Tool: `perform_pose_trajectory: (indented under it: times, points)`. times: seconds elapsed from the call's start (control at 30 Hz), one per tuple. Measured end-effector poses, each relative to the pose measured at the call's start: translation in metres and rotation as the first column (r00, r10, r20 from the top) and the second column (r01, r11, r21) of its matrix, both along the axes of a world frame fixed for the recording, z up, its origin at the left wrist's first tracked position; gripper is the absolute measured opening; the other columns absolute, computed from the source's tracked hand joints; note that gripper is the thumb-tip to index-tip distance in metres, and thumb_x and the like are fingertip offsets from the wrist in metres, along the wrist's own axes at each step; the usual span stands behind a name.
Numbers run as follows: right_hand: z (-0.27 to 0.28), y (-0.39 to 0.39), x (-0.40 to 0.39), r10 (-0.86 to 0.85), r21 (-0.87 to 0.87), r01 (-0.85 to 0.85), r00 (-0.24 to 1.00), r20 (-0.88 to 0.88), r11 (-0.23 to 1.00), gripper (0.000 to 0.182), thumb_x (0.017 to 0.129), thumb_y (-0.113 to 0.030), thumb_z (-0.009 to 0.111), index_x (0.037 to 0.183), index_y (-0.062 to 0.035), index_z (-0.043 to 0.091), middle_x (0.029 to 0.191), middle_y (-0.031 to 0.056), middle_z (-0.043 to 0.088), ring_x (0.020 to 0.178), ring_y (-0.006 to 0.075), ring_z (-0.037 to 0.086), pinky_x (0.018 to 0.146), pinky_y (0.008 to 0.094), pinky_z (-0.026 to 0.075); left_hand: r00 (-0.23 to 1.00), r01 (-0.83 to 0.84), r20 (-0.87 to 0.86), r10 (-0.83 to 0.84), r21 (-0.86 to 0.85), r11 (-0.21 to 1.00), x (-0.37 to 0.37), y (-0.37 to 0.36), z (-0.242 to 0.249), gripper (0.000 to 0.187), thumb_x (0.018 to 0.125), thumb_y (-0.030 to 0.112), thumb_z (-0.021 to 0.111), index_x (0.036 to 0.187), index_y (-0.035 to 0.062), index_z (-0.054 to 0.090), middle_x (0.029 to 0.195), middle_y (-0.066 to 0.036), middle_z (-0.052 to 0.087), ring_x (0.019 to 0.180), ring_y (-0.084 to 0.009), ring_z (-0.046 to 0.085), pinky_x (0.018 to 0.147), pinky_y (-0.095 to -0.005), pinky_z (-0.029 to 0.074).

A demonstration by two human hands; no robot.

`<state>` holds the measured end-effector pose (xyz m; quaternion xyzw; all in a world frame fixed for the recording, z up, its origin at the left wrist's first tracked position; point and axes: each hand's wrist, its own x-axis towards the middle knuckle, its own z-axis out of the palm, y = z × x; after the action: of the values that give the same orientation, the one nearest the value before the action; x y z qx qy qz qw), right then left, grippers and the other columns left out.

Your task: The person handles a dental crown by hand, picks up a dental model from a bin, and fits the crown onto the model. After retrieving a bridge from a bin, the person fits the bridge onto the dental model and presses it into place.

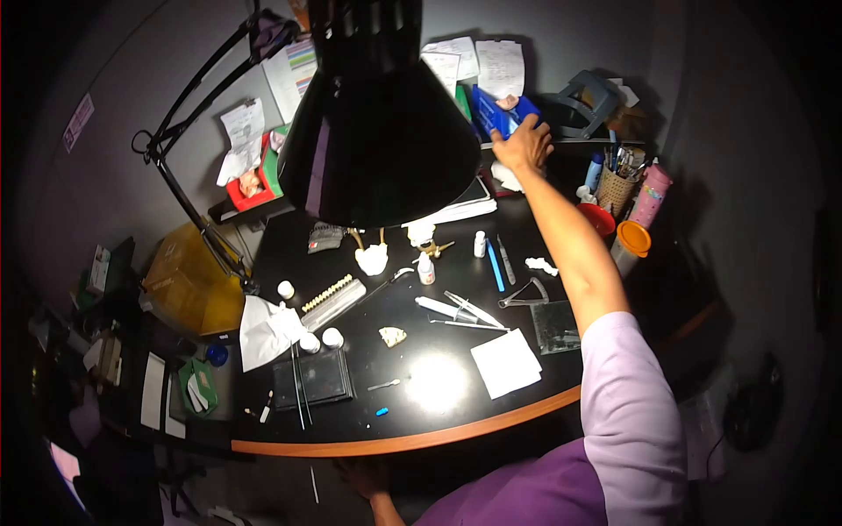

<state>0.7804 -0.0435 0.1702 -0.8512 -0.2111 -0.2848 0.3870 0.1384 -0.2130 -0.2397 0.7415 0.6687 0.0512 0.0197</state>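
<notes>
At the back of the desk, my right hand (524,145) is stretched out to a blue plastic bin (488,112), its fingers curled over the front edge. Papers (501,68) and a pinkish piece (507,103) stick out of this bin. Below the desk's front edge, in shadow, hangs my left hand (361,476); its fingers are too dark to make out. On the desktop in between are a tooth shade guide (333,301), a dental cast (372,258), a small tooth-coloured model piece (393,336), a syringe (447,309) and white paper sheets (506,363).
A black lamp (377,149) hangs over the desk and hides part of the back. On the right stand a brush holder (617,188), a pink bottle (650,195) and an orange-lidded container (631,241). A red bin (254,184) and a yellow box (189,280) are on the left.
</notes>
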Motion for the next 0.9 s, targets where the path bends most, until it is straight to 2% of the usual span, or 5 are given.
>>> perform_pose_trajectory:
  times: [0.47, 0.63, 0.7, 0.8, 0.9]
  points:
    - [0.007, -0.019, 0.036, -0.013, -0.059, 0.006, 0.993, -0.117, 0.998, 0.090, 0.078, -0.050, 0.083, 0.142, -0.0038, 0.039, 0.139, 0.0264, 0.047, 0.133, 0.0419, 0.048, 0.111, 0.0569, 0.033, 0.997, -0.061, 0.040, 0.062, -0.022, 0.998, 0.007, 0.000, -0.004, 0.094, 0.088, 0.075, 0.050, 0.159, 0.0150, 0.038, 0.165, -0.026, 0.029, 0.149, -0.0561, 0.028, 0.113, -0.0709, 0.031]
    - [0.005, -0.015, 0.015, 0.006, 0.112, -0.034, 0.970, 0.243, 0.993, 0.084, 0.080, -0.048, 0.081, 0.141, -0.0054, 0.042, 0.150, 0.0338, 0.032, 0.137, 0.0473, 0.038, 0.109, 0.0562, 0.032, 0.997, -0.044, 0.067, 0.043, 0.009, 0.999, 0.006, 0.001, -0.003, 0.098, 0.087, 0.078, 0.048, 0.158, 0.0116, 0.039, 0.162, -0.026, 0.034, 0.147, -0.0557, 0.031, 0.112, -0.0712, 0.031]
    - [0.001, -0.003, 0.029, 0.322, 0.223, -0.468, 0.818, 0.477, 0.855, 0.063, 0.083, -0.040, 0.080, 0.127, -0.0034, 0.054, 0.139, 0.0323, 0.048, 0.123, 0.0451, 0.053, 0.099, 0.0512, 0.045, 1.000, -0.026, 0.017, 0.025, 0.072, 0.997, 0.000, 0.000, -0.019, 0.099, 0.087, 0.078, 0.048, 0.158, 0.0104, 0.039, 0.160, -0.026, 0.036, 0.145, -0.0559, 0.033, 0.110, -0.0706, 0.033]
    - [0.018, 0.008, 0.003, 0.531, 0.033, -0.580, 0.766, 0.363, 0.814, 0.041, 0.087, -0.036, 0.078, 0.098, 0.0010, 0.065, 0.080, 0.0196, 0.070, 0.080, 0.0398, 0.071, 0.079, 0.0495, 0.055, 0.999, -0.008, -0.039, 0.012, 0.096, 0.995, 0.003, 0.001, -0.016, 0.097, 0.087, 0.076, 0.050, 0.158, 0.0105, 0.039, 0.159, -0.026, 0.037, 0.144, -0.0559, 0.035, 0.110, -0.0700, 0.034]
    - [0.031, 0.020, -0.019, 0.587, -0.067, -0.586, 0.790, 0.174, 0.808, 0.049, 0.090, -0.043, 0.074, 0.108, 0.0021, 0.066, 0.088, 0.0267, 0.073, 0.092, 0.0417, 0.074, 0.085, 0.0498, 0.057, 0.997, -0.009, -0.076, 0.015, 0.083, 0.997, 0.008, 0.003, -0.014, 0.095, 0.087, 0.074, 0.053, 0.158, 0.0107, 0.039, 0.158, -0.026, 0.038, 0.143, -0.0556, 0.036, 0.111, -0.0692, 0.034]
